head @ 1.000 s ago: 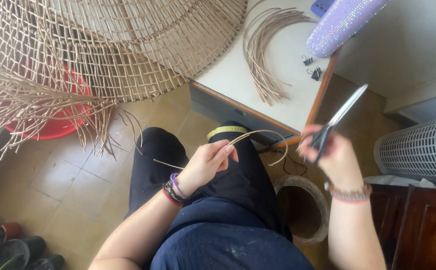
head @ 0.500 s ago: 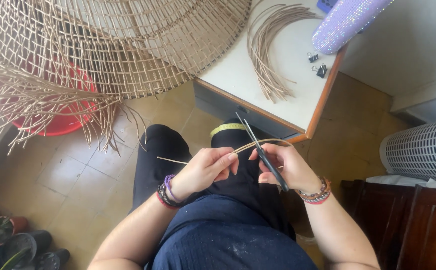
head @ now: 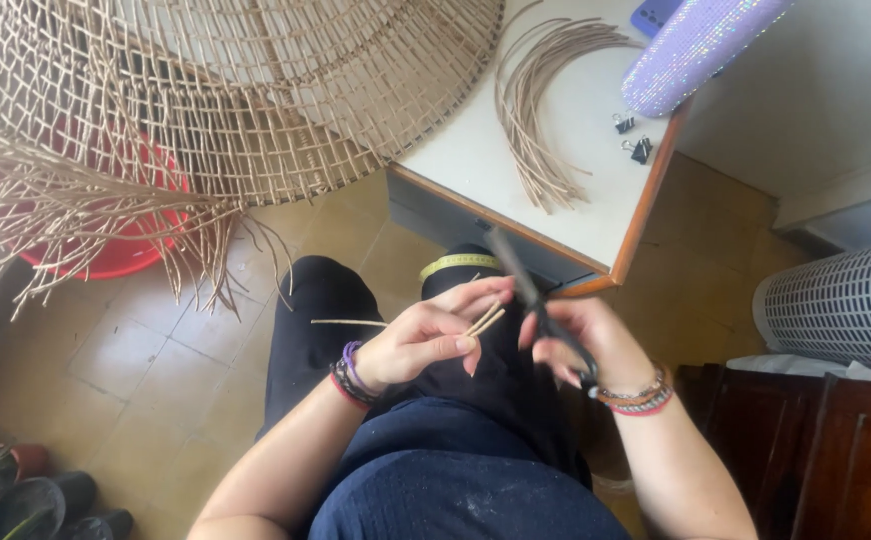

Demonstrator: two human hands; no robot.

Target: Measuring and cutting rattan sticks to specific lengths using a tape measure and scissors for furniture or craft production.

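Over the lap, the left hand (head: 425, 340) pinches thin rattan strips (head: 483, 321) in a closed grip, while the right hand (head: 585, 345) grips dark scissors (head: 540, 310) (blades blurred) just beside them, below the tabletop (head: 575, 170) edge.

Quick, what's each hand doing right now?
Left hand: closed in a grip on thin cane strips.
Right hand: closed around dark scissors, blades pointing up toward the strips.

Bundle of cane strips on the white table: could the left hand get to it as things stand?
Probably yes. The left hand pinches short cane pieces over the lap, and nothing lies between it and the bundle of cane strips on the white table.
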